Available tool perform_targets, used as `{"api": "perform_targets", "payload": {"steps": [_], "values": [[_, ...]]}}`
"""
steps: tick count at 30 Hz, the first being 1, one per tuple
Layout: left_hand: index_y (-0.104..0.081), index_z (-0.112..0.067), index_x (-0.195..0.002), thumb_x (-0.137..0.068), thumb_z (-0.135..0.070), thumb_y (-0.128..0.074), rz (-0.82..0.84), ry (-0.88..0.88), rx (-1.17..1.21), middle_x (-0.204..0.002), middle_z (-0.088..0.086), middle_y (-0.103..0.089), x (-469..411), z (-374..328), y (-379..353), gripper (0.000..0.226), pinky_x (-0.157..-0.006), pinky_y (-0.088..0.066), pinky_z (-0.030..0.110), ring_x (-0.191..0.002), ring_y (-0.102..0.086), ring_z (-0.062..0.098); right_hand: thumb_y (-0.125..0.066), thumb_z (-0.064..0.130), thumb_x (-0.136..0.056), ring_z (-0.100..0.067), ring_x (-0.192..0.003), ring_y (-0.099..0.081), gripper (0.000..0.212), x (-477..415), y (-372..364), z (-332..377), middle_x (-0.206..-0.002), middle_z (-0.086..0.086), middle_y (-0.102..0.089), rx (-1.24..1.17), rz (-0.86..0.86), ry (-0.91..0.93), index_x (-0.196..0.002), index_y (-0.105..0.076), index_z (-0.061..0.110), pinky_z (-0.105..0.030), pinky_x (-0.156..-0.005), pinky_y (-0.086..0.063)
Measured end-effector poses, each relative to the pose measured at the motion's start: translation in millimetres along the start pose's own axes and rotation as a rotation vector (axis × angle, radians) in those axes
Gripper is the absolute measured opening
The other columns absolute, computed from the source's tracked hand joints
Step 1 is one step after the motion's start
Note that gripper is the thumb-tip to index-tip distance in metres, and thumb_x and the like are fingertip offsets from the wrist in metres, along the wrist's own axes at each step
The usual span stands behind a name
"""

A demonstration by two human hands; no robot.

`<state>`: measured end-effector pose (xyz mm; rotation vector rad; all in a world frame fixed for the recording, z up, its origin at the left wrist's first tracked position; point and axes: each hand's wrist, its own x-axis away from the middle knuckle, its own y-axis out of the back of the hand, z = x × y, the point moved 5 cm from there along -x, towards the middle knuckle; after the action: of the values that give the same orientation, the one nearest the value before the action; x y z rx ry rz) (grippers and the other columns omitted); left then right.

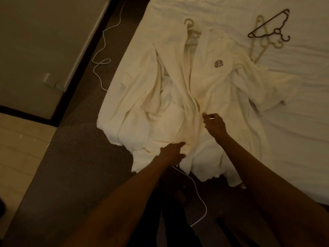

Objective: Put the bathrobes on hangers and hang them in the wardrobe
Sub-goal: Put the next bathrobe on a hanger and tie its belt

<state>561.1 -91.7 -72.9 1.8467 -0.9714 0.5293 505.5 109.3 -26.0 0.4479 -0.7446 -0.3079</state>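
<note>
At ten o'clock, on dark carpet beside the bed (293, 131): a thin white cable (103, 56) in loose loops, near a wall socket (49, 80). Across the centre, spread flat over the bed's corner, hem draped off the edge toward six o'clock: a cream bathrobe (178, 97), front panels overlapped, round badge (218, 63) on the chest. At twelve o'clock, tucked inside the collar with its hook poking out: a pale hanger (191, 29). At six o'clock, just below centre: left hand (171, 154), fingers straight and relaxed, touching the robe's lower front. At three o'clock, close to centre: right hand (214, 124), fingers loosely curled at the robe's front opening; impossible to tell whether pinching cloth or holding nothing. At two o'clock, on the sheet apart from the robe's collar: a dark hanger (272, 26) lying across cream hangers (261, 45).
</note>
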Motion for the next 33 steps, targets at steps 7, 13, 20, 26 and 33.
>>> {"api": "perform_targets", "payload": {"steps": [7,13,20,26,33], "values": [[-0.033,-0.02,-0.152,-0.094,-0.045,-0.061,0.01,0.12,0.028,-0.153,0.004,-0.041,4.5,77.9,-36.2,0.068,-0.112,-0.026,0.029,-0.138,-0.04,0.021,-0.063,0.06,-0.083,-0.027,-0.123,-0.051,0.074,13.8,-52.3,-51.5,-0.133,-0.011,-0.056,0.143,0.225,-0.071,-0.135,-0.044,0.01,-0.037,-0.101,-0.043],[-0.052,-0.024,-0.138,-0.081,-0.048,-0.075,-0.07,0.098,0.295,-0.133,-0.002,-0.056,-20.5,60.2,-70.8,0.066,-0.105,-0.041,0.032,-0.122,-0.054,0.017,-0.066,0.042,-0.087,-0.023,-0.098,-0.063,0.036,6.1,-72.3,-60.4,-0.103,-0.006,-0.068,0.142,0.092,0.085,-0.107,-0.061,0.013,-0.038,-0.086,-0.052],[-0.061,-0.021,-0.122,-0.086,-0.033,-0.07,-0.425,0.108,0.233,-0.124,0.002,-0.059,-26.3,40.1,-67.7,0.039,-0.091,-0.048,0.042,-0.113,-0.054,0.024,-0.059,0.029,-0.095,-0.019,-0.094,-0.06,0.023,-4.3,-62.8,-58.9,-0.104,-0.007,-0.066,0.022,-0.017,0.103,-0.107,-0.06,0.009,-0.029,-0.081,-0.047],[-0.066,-0.024,-0.111,-0.067,-0.05,-0.081,-0.617,-0.088,-0.219,-0.118,0.004,-0.057,-18.0,63.5,-28.1,0.053,-0.072,-0.041,0.038,-0.102,-0.054,0.028,-0.072,0.049,-0.079,-0.025,-0.106,-0.056,0.058,-10.4,-85.9,-49.9,-0.115,-0.011,-0.058,0.19,0.047,0.089,-0.117,-0.052,0.01,-0.035,-0.088,-0.046],[-0.072,-0.026,-0.091,-0.078,-0.041,-0.074,-0.614,0.062,-0.263,-0.109,0.004,-0.056,-40.0,49.2,-40.3,0.02,-0.075,-0.038,0.04,-0.1,-0.05,0.028,-0.059,0.024,-0.093,-0.022,-0.094,-0.06,0.017,-14.1,-86.8,-59.8,-0.1,-0.008,-0.063,0.302,-0.006,0.191,-0.1,-0.061,0.007,-0.025,-0.071,-0.038]]}}
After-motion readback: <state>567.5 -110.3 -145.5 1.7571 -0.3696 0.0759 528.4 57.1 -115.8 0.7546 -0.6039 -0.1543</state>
